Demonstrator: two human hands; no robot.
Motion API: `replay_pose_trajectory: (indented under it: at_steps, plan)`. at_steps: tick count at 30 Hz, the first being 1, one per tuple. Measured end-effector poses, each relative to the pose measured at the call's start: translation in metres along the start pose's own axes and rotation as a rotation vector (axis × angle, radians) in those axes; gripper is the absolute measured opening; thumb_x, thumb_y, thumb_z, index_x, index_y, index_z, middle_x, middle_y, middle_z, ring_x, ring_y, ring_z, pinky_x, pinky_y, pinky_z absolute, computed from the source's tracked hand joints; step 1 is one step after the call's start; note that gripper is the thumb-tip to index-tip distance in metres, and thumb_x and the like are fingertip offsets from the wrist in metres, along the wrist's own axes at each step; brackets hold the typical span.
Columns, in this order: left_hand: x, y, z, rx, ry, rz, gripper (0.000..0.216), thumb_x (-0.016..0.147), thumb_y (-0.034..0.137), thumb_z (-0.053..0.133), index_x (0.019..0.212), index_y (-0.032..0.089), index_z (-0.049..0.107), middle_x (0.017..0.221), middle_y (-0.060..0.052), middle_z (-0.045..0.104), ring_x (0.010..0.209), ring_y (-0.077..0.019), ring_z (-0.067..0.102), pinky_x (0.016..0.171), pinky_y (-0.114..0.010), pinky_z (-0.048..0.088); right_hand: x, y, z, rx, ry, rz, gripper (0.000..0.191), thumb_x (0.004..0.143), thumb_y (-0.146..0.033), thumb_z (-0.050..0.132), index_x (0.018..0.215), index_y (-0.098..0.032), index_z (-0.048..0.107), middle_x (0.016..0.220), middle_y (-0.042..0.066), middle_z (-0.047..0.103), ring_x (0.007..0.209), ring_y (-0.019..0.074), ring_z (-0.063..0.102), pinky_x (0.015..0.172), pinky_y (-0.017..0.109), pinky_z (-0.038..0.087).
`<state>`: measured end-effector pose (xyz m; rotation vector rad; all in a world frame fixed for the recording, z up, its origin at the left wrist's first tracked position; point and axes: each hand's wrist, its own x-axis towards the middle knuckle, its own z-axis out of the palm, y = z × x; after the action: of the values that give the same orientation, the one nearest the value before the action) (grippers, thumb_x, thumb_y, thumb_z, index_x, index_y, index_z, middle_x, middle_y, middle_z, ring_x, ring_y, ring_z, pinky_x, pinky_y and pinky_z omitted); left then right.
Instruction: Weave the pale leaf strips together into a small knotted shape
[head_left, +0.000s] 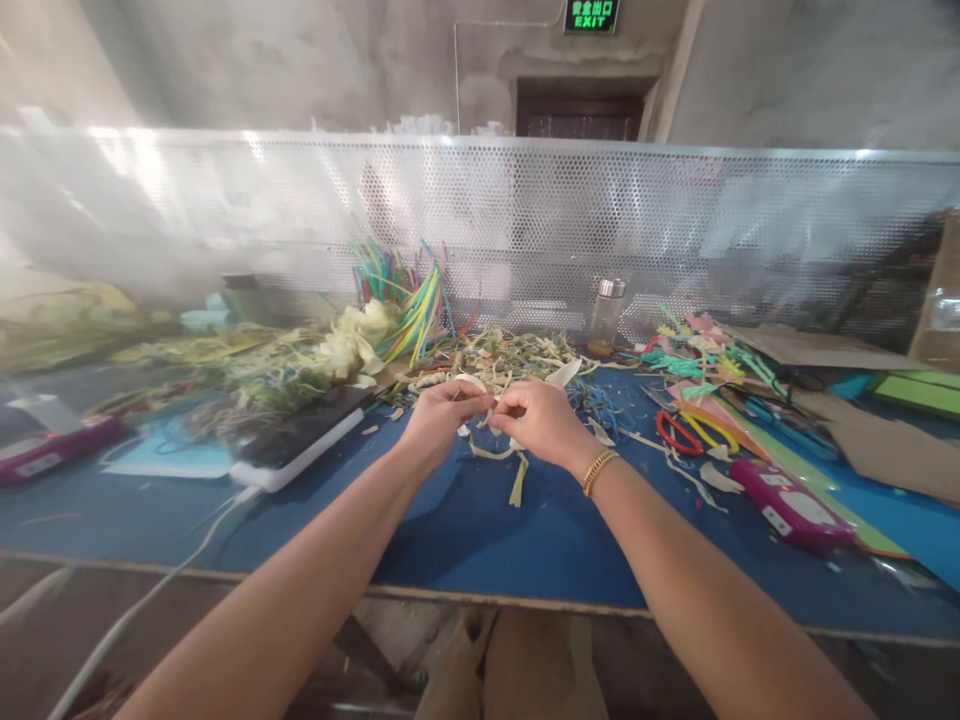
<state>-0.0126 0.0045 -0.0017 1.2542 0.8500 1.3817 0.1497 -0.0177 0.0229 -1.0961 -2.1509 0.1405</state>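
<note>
While the left hand [439, 422] and right hand [541, 418] nearly meet near a pale strip [517, 482], fingertips pinched closed, we cannot tell what either holds.

So both arms are reaching out front, bare left forearm [300, 575] and right forearm [697, 570] angling in from either side till the hands nearly meet in the middle. Left grip [439, 425] is pinched, thumb pointing across toward the other hand. Right grip [541, 418] is pinched too, fingers curled in, back of the hand up. Fingertips are super close together, can't tell if they touch.
</note>
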Motion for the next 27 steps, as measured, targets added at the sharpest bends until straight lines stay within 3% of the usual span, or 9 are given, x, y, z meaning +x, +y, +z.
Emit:
replay_pose_trajectory:
  at_steps: [5, 9, 16, 21, 27]
  plan:
    - [-0.001, 0.001, 0.002, 0.007, 0.001, -0.024, 0.024, 0.054, 0.027, 0.081, 0.069, 0.015, 0.067, 0.067, -0.001, 0.062, 0.061, -0.0102, 0.054, 0.061, -0.024, 0.04, 0.001, 0.006, -0.011, 0.054, 0.131, 0.047, 0.021, 0.081, -0.037, 0.058, 0.071, -0.022, 0.067, 0.072, 0.0, 0.066, 0.07, 0.0132, 0.056, 0.071, 0.029, 0.038]
    - [-0.003, 0.001, 0.003, 0.108, -0.116, -0.035, 0.025, 0.06, 0.033, 0.078, 0.076, 0.015, 0.071, 0.069, -0.002, 0.064, 0.061, -0.0104, 0.052, 0.059, -0.024, 0.038, 0.003, 0.012, -0.014, 0.058, 0.27, 0.085, 0.021, 0.082, -0.037, 0.056, 0.076, -0.022, 0.069, 0.076, 0.002, 0.066, 0.075, 0.015, 0.057, 0.073, 0.03, 0.04]
    - [-0.005, 0.0, 0.004, 0.196, -0.217, -0.046, 0.024, 0.066, 0.038, 0.073, 0.072, 0.014, 0.071, 0.061, -0.002, 0.06, 0.055, -0.0091, 0.046, 0.054, -0.023, 0.033, 0.004, 0.012, -0.003, 0.168, 0.13, 0.125, 0.017, 0.077, -0.037, 0.063, 0.073, -0.022, 0.07, 0.074, 0.001, 0.066, 0.068, 0.0128, 0.056, 0.07, 0.029, 0.041]
    - [-0.006, 0.003, 0.002, 0.291, -0.288, -0.072, 0.023, 0.067, 0.037, 0.071, 0.066, 0.015, 0.071, 0.05, 0.001, 0.05, 0.048, -0.007, 0.036, 0.048, -0.022, 0.026, 0.005, 0.011, 0.002, 0.165, 0.168, 0.077, 0.017, 0.076, -0.03, 0.064, 0.063, -0.02, 0.066, 0.069, 0.0, 0.062, 0.066, 0.0117, 0.054, 0.068, 0.028, 0.04]
    - [-0.006, 0.001, 0.004, 0.183, -0.264, -0.108, 0.022, 0.067, 0.036, 0.072, 0.068, 0.014, 0.072, 0.06, -0.003, 0.061, 0.054, -0.0089, 0.046, 0.055, -0.024, 0.036, 0.004, 0.013, -0.007, 0.154, 0.203, 0.095, 0.018, 0.079, -0.036, 0.061, 0.072, -0.022, 0.069, 0.075, 0.0, 0.064, 0.07, 0.0129, 0.056, 0.071, 0.029, 0.041]
